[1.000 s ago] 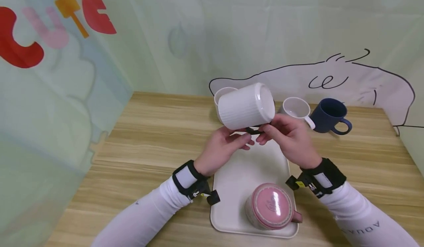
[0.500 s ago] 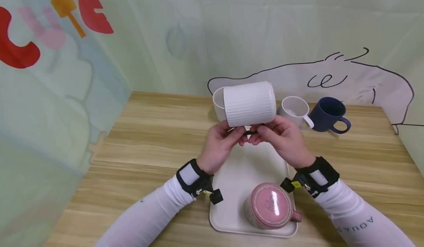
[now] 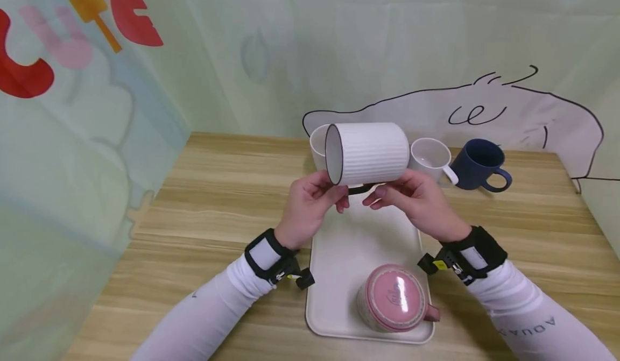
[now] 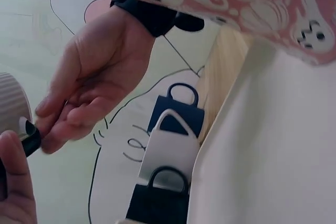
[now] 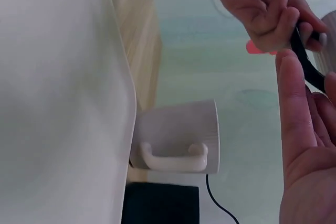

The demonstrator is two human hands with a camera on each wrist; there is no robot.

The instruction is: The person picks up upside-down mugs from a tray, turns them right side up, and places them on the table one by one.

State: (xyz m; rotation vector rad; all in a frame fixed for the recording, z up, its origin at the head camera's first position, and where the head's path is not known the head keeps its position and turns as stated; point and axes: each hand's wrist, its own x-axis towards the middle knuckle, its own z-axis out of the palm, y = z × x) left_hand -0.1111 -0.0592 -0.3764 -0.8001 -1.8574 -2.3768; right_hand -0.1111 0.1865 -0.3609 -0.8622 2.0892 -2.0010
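A white ribbed mug (image 3: 370,154) with a black rim and black handle (image 3: 359,190) lies sideways in the air, mouth toward the left. My left hand (image 3: 306,207) pinches the handle near the rim, as the right wrist view also shows at the black handle (image 5: 304,59). My right hand (image 3: 418,205) is at the base end, its fingers loosely bent and the fingertips right at the handle; in the right wrist view one finger (image 5: 294,103) points out straight. Below, a pink mug (image 3: 394,299) stands upside down on a white tray (image 3: 339,296).
At the back of the wooden table (image 3: 232,189) stand a white cup (image 3: 318,144), partly hidden behind the held mug, a white mug (image 3: 430,156) and a dark blue mug (image 3: 479,163). A printed cloth backdrop (image 3: 271,54) closes off the back and left.
The held mug has turned from showing its base to showing its mouth at the left. My hands drew together, then apart, and my right thumb came off the middle of the handle.
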